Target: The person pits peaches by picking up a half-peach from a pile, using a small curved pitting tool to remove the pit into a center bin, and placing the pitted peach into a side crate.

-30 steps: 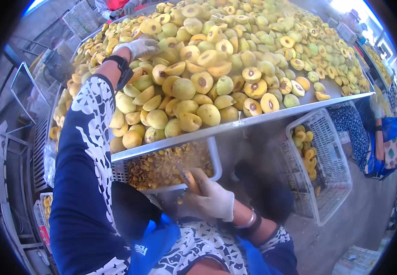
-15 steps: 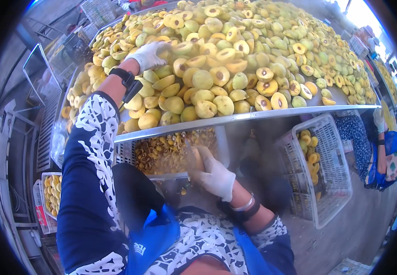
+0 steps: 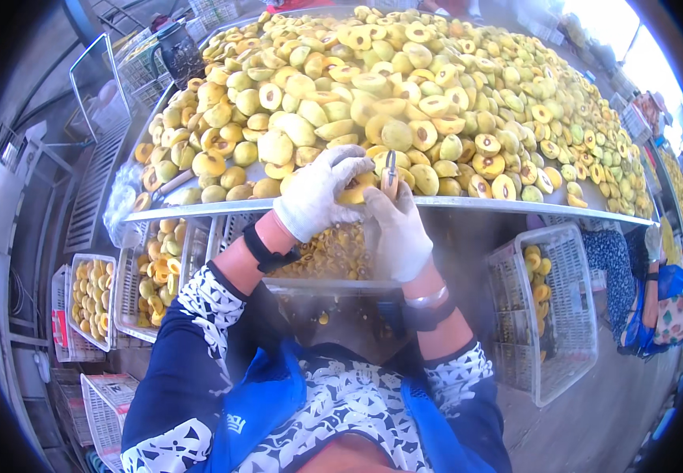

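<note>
Both my hands wear white gloves and meet just above the near edge of a metal table (image 3: pixel 468 202) heaped with halved yellow peaches (image 3: pixel 404 59). My left hand (image 3: pixel 322 193) is closed around a peach half (image 3: pixel 355 191), partly covered by the fingers. Close beside it, my right hand (image 3: pixel 399 232) grips a pitting tool (image 3: pixel 390 177) with a wooden handle and a narrow metal loop pointing up. Whether the loop touches the fruit, I cannot tell. Below the hands, a pale tub (image 3: pixel 334 284) contains brown and yellow scraps.
Crates of peach halves stand at lower left, including a white crate (image 3: pixel 113 340). A tilted white crate (image 3: pixel 543 392) with some fruit is at right. Another wooden-handled tool (image 3: pixel 176 182) lies on the table's left. Another person's arm (image 3: pixel 651 303) shows at far right.
My left hand has come back from the heap toward me and now holds a peach half. My right hand has risen with the tool from over the tub to meet it.
</note>
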Demonstrator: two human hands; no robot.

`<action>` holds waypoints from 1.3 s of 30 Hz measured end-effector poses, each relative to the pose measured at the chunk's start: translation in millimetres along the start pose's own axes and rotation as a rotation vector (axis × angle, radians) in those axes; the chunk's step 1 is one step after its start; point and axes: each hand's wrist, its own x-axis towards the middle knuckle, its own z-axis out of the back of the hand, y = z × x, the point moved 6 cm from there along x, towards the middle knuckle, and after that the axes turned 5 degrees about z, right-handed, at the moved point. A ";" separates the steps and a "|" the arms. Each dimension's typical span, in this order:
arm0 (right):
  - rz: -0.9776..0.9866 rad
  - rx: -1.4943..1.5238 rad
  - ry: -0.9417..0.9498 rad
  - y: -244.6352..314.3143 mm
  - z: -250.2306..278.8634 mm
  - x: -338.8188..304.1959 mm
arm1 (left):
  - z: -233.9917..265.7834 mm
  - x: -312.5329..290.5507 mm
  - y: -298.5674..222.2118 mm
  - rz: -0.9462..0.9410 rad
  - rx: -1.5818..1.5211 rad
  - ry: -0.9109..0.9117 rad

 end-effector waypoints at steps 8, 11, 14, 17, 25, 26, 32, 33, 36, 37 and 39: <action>-0.040 -0.128 0.130 12.7 -33.9 30.4 | 19.8 -13.5 34.6 0.270 -0.677 -0.356; -0.058 -0.152 0.108 0.2 -30.1 31.8 | -9.8 -19.2 53.1 0.448 -1.038 -0.269; -0.029 -0.174 0.070 -11.0 -25.9 36.2 | -12.4 -28.4 69.9 0.458 -0.681 -0.216; 0.039 -0.240 -0.007 -18.1 -29.9 32.9 | -20.2 -26.8 67.1 0.578 -1.318 -0.333; 0.077 -0.455 0.006 -26.6 -40.6 25.7 | -21.2 -37.6 73.8 0.559 -1.373 -0.509; -0.047 -0.263 -0.039 -27.0 -40.1 26.2 | -20.0 -36.0 72.7 0.560 -1.378 -0.505; 0.226 -0.528 0.029 -27.2 -28.2 36.0 | -24.5 -36.3 87.2 0.501 -1.208 -0.444; 0.258 -0.642 0.045 -25.9 -34.6 33.0 | -27.1 -35.8 92.5 0.600 -1.353 -0.516; 0.272 -0.963 0.092 -23.1 -46.7 24.2 | -29.8 -33.9 97.9 0.652 -1.505 -0.625; 0.270 -1.044 0.114 -28.4 -46.7 22.8 | -30.7 -32.7 96.0 0.651 -1.519 -0.637; 0.329 -1.197 0.164 -35.5 -45.1 22.3 | -28.3 -30.2 89.1 0.649 -1.492 -0.644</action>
